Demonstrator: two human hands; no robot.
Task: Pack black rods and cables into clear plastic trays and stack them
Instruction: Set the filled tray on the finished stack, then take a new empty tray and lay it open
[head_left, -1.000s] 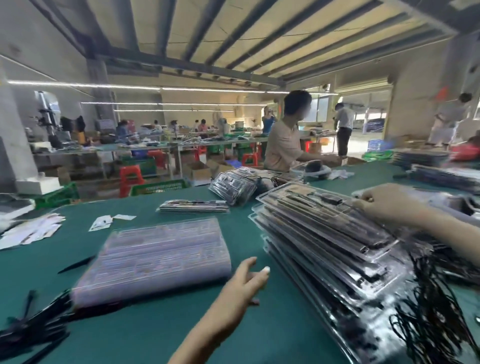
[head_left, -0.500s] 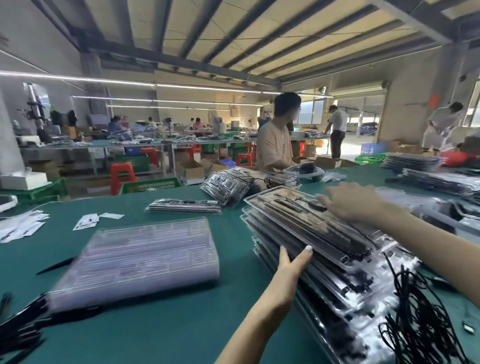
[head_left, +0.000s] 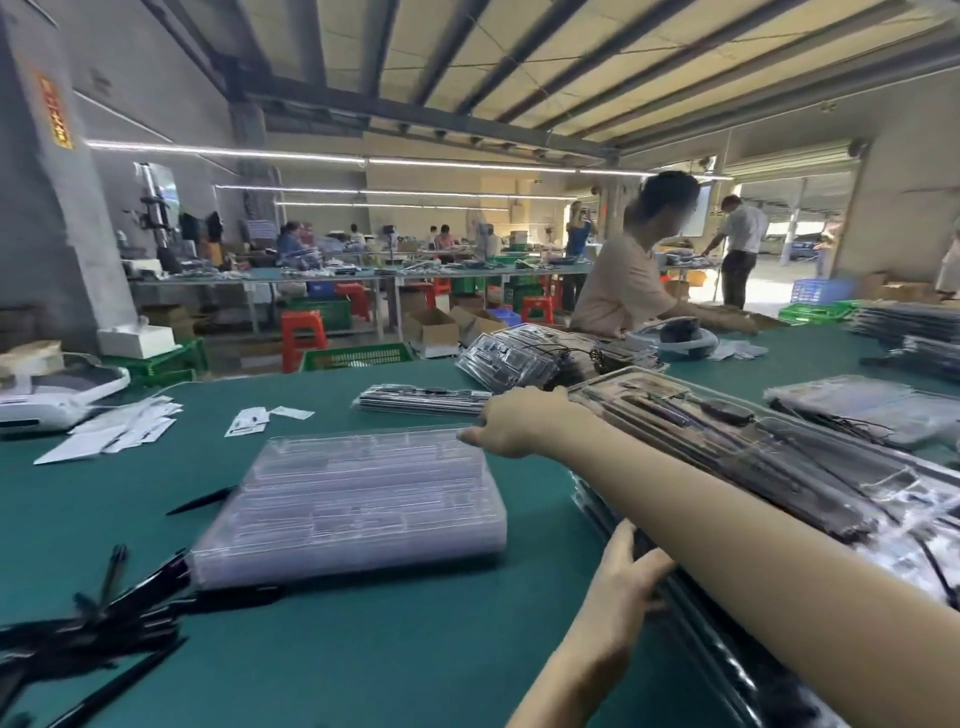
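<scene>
At the right of the green counter (head_left: 363, 649), the left hand (head_left: 621, 587) is pressing open fingers against the near side of the filled tray stack (head_left: 769, 467), while the right hand (head_left: 514, 426) is gripping its far left corner. Black rods and cables are showing through the clear plastic. Beside them, empty clear trays (head_left: 353, 504) are lying stacked, loose black rods (head_left: 98, 623) nearer left.

I see paper slips (head_left: 111, 428) on the green tabletop (head_left: 363, 649). A white device (head_left: 52, 395) sits far left. Red stools (head_left: 304, 338) stand beyond.
</scene>
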